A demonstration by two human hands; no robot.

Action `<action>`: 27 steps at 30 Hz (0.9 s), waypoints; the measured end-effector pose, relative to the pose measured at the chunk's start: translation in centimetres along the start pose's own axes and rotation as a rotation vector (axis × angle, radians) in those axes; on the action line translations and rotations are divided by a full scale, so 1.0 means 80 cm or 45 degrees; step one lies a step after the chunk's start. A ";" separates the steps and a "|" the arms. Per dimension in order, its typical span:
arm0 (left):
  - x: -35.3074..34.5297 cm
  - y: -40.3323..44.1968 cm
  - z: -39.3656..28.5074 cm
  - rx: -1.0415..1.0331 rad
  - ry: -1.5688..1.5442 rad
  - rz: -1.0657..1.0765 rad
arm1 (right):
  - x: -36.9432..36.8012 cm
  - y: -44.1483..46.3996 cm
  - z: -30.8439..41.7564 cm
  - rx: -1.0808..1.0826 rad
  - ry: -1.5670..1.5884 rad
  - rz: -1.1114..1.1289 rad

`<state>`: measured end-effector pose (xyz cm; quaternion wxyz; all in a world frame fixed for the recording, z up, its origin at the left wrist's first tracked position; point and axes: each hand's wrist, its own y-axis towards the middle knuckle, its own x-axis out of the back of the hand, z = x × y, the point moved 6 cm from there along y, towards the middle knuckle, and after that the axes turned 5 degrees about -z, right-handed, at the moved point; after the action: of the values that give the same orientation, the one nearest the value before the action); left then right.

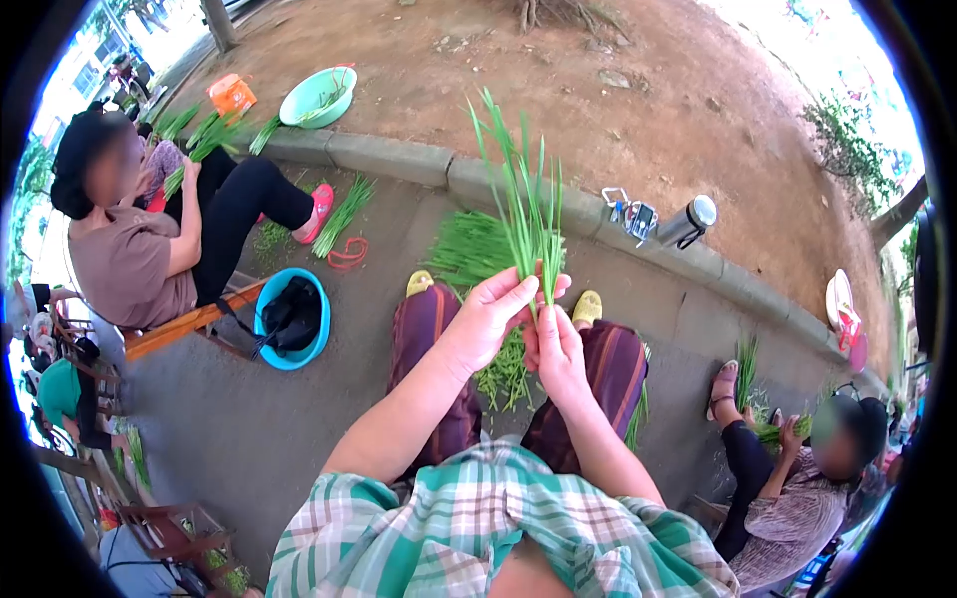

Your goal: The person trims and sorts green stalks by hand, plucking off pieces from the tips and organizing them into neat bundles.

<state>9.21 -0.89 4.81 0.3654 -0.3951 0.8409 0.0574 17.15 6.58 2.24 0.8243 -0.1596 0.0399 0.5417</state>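
In front of my chest, my left hand (486,321) is closed around the lower part of a small bunch of long green chives (518,204). The leaves fan upward and away from me. My right hand (558,351) pinches stalks at the lower end of the same bunch, close beside the left fingers. Beyond the hands, a larger pile of chives (464,249) lies on the pavement. Short green trimmings (504,377) are scattered on the ground between my knees, partly hidden by my hands.
A stone curb (389,159) crosses ahead, with a phone (641,219), keys and a steel flask (690,221) by it. To the left are a blue basin (267,357) holding a black bag, a pale green basin (319,98) and a seated person (130,264). Another person (797,523) sits at right.
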 end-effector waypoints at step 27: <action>-0.009 -0.139 0.036 -0.153 -0.135 0.053 | -0.030 -0.122 -0.018 0.208 0.112 -0.143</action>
<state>19.00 -6.94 5.30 0.3838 -0.3950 0.8235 0.1363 25.20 0.49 3.61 0.8610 -0.1175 0.1112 0.4822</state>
